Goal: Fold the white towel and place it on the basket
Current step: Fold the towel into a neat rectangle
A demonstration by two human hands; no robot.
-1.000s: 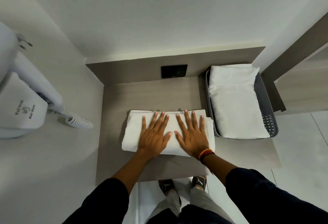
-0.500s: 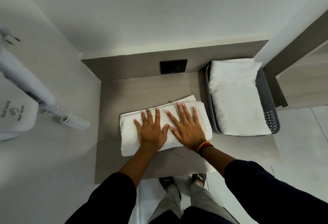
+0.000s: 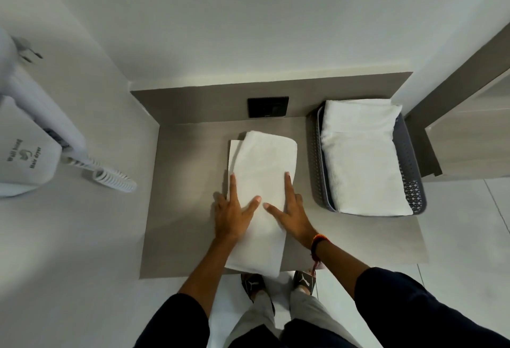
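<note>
I see the towel (image 3: 262, 182) has turned lengthwise since a moment ago, both hands flat and open on it: left hand (image 3: 230, 215) along its left edge, right hand (image 3: 292, 212) opposite. Basket (image 3: 408, 154) (already holding a folded towel) sits right of my right hand; one more fold probably remains.

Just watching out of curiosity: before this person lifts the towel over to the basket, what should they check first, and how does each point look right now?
1. White towel fully folded: not ok; long strip, near end overhangs the counter edge.
2. Left hand on towel: ok, flat, fingers spread.
3. Right hand on towel: ok, flat.
4. Firm grasp for lifting: not ok; neither hand grips.
5. Basket free: not ok; folded towel already fills it.
6. Path to basket: ok, nothing between.
</note>
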